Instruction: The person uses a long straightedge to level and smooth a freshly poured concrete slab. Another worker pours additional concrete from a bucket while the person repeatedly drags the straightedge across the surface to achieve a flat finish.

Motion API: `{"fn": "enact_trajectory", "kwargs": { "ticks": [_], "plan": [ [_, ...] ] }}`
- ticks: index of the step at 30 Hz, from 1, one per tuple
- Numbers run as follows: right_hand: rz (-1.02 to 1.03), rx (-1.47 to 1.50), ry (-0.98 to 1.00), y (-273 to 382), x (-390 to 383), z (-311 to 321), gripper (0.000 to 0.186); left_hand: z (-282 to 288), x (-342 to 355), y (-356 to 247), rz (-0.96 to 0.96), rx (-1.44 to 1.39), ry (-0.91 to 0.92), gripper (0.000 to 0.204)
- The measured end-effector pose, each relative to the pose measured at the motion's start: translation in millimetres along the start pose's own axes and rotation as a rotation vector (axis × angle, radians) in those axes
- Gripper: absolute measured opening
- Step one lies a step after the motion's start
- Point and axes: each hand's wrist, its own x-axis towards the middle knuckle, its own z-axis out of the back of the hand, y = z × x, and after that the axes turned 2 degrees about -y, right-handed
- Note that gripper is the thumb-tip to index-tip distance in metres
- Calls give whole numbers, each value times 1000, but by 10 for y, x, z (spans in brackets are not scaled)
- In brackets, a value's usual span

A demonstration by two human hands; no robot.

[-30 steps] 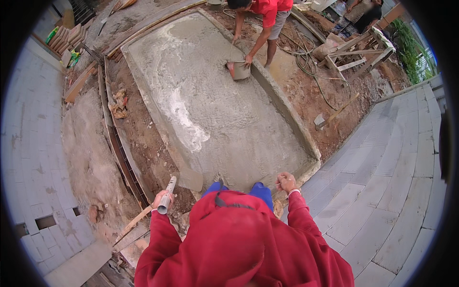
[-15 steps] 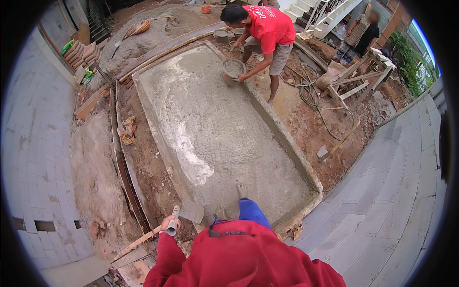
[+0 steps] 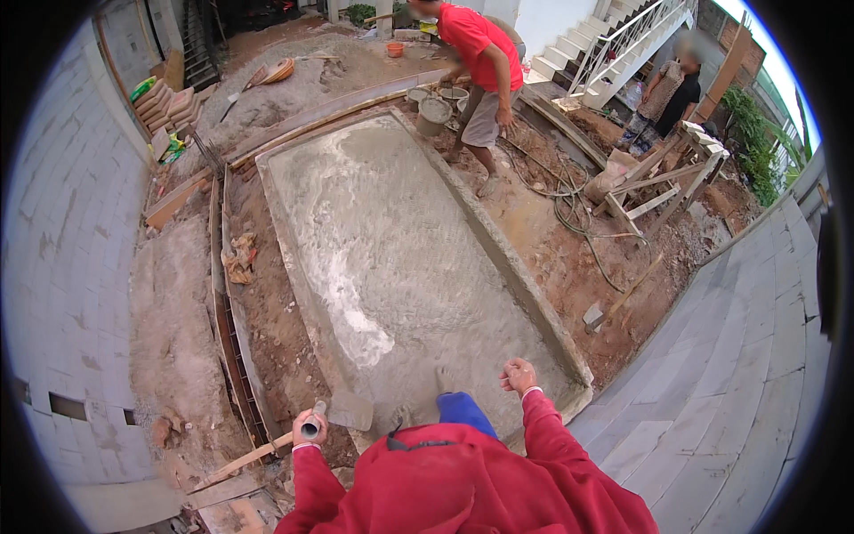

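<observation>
My left hand (image 3: 310,424) is closed round the grey pipe handle of a shovel (image 3: 351,411), whose open upper end points up at me. Its flat grey blade lies against the near left corner of a long shallow concrete trough (image 3: 550,298). Wet grey mortar (image 3: 427,258) covers the trough floor, with a whitish streak along the left. Over the trough's near right part hovers my right hand (image 3: 517,376), fingers curled in, nothing visible in them. Below, my bare foot (image 3: 443,376) stands in the mortar, under a blue trouser leg (image 3: 464,412).
Beyond the trough a co-worker in a red shirt (image 3: 471,40) stands by several buckets (image 3: 433,116). To the right lie a hose (image 3: 569,209), a long-handled tool (image 3: 594,315) and a wooden trestle (image 3: 658,182). A narrow trench (image 3: 233,343) runs along the left; stacked sacks (image 3: 169,105) stand behind.
My right hand has come into view over the trough. The co-worker has straightened up and moved back; the bucket held at the trough edge now stands among the others. My view has tilted up.
</observation>
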Motion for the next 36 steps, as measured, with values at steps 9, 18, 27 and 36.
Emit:
{"fn": "enact_trajectory", "kwargs": {
  "ticks": [9,18,27,36],
  "plan": [
    [200,-1109,535,-1737,-464,-22,32,150,249,30,-267,-48,116,20],
    [198,-1459,600,-2858,-503,434,30,2,277,143,-138,-10,145,19],
    [-183,-281,63,-1456,-956,-276,28,-477,276,537,-339,201,73,12],
    [560,-1395,293,-3237,-630,31,12,-784,413,856,-283,318,51,7]
  ]
}}
